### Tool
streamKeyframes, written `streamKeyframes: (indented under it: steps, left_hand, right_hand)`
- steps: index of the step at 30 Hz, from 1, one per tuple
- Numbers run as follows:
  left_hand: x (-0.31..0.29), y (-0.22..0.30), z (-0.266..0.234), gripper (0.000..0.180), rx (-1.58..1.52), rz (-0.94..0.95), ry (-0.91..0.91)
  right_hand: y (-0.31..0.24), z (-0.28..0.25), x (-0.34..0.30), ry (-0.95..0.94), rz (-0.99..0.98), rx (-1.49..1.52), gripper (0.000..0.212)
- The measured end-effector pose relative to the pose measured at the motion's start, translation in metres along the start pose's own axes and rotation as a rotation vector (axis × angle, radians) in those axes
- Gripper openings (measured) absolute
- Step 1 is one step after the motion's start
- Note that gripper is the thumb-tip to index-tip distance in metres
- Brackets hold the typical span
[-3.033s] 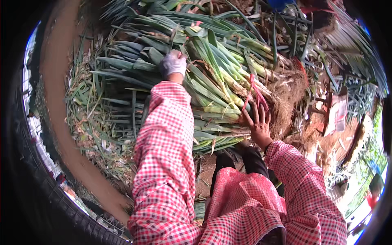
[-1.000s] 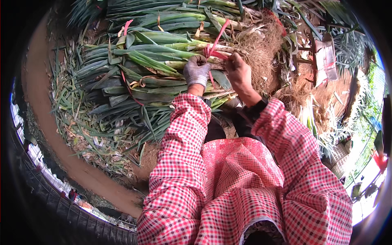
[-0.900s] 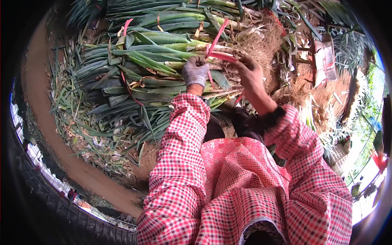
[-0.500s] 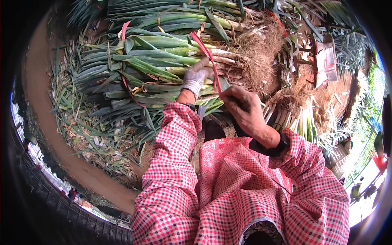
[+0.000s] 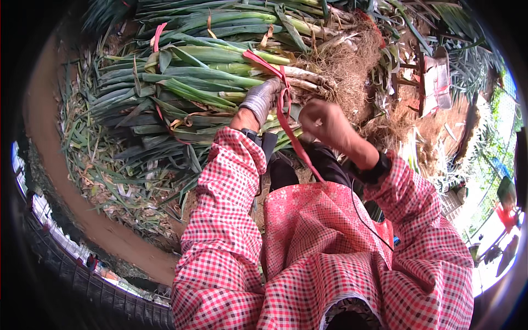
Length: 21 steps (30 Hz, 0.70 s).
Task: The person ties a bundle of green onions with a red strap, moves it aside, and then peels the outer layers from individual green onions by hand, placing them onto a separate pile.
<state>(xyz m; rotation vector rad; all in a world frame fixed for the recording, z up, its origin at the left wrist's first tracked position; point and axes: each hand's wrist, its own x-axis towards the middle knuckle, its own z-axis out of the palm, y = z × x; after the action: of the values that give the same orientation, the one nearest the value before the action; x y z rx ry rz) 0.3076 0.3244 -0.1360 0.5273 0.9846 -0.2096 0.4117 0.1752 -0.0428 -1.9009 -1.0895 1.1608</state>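
A bundle of leeks point(image 5: 220, 71) lies before me, green leaves to the left and rooty ends to the right. A red tie strip point(image 5: 264, 63) crosses its pale stems. My left hand point(image 5: 261, 99), in a greyish knit glove, pinches the strip low on the bundle. From there a long tail hangs slack toward my apron point(image 5: 308, 203). My right hand point(image 5: 328, 125), bare, is just right of that tail with its fingers curled. Motion smears the fingertips, so whether they hold anything is unclear.
More leeks point(image 5: 220, 19) are stacked beyond, with tangled roots point(image 5: 346, 71) at their right ends. Leaf trimmings point(image 5: 110, 165) litter the ground at left beside a brown muddy strip point(image 5: 82, 203). A small seat-like frame point(image 5: 437, 85) stands at right.
My right hand has come away from the strip, whose tail now drops toward my apron. My left hand has closed on the strip beside the bundle.
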Motion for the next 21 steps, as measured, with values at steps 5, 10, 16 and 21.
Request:
streamKeyframes:
  steps: [5,10,16,21]
  left_hand:
    - [-0.002,0.004,0.007,0.02,-0.021,0.026,-0.045]
    - [-0.006,0.011,0.014,0.024,-0.019,-0.025,-0.021]
    - [0.0,0.007,0.007,0.024,-0.076,0.0,-0.053]
    - [0.004,-0.003,-0.003,0.021,0.008,-0.002,-0.079]
  right_hand:
    - [0.037,-0.007,0.047,0.253,0.394,0.183,0.018]
    - [0.04,0.008,0.063,0.25,0.334,0.035,0.018]
    - [0.032,0.027,0.053,0.374,0.245,-0.084,0.015]
    - [0.04,0.065,0.017,0.479,0.224,-0.011,0.015]
